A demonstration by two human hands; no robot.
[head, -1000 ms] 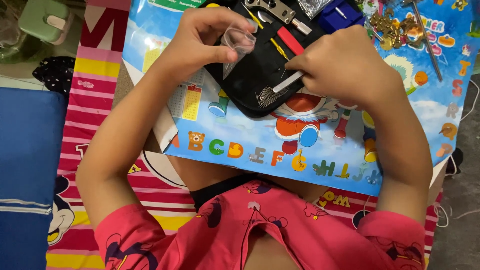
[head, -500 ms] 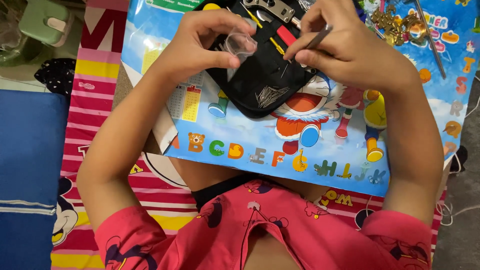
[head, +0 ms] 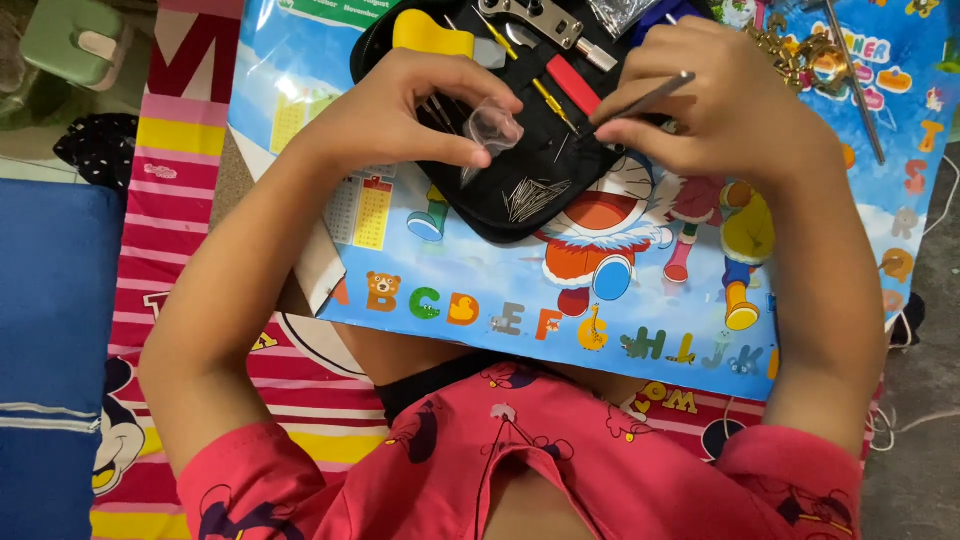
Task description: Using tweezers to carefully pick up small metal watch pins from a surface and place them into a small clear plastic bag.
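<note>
Head view: the left hand (head: 400,115) pinches a small clear bag (head: 492,128) between thumb and fingers; what the bag holds cannot be told. The right hand (head: 715,100) grips a thin metal tool (head: 640,100), its tip pointing toward the bag. Under both hands lies an open black case (head: 500,215) on the tabletop (head: 620,330). A heap of fine pins (head: 535,197) sits in the case just below the bag. Above the hands, the case holds a yellow-handled tool (head: 432,32) and a red-handled one (head: 572,85).

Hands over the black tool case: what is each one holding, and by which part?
The left hand pinches a small clear plastic bag by its upper edge. The right hand holds a thin metal tool by its lower end.
</note>
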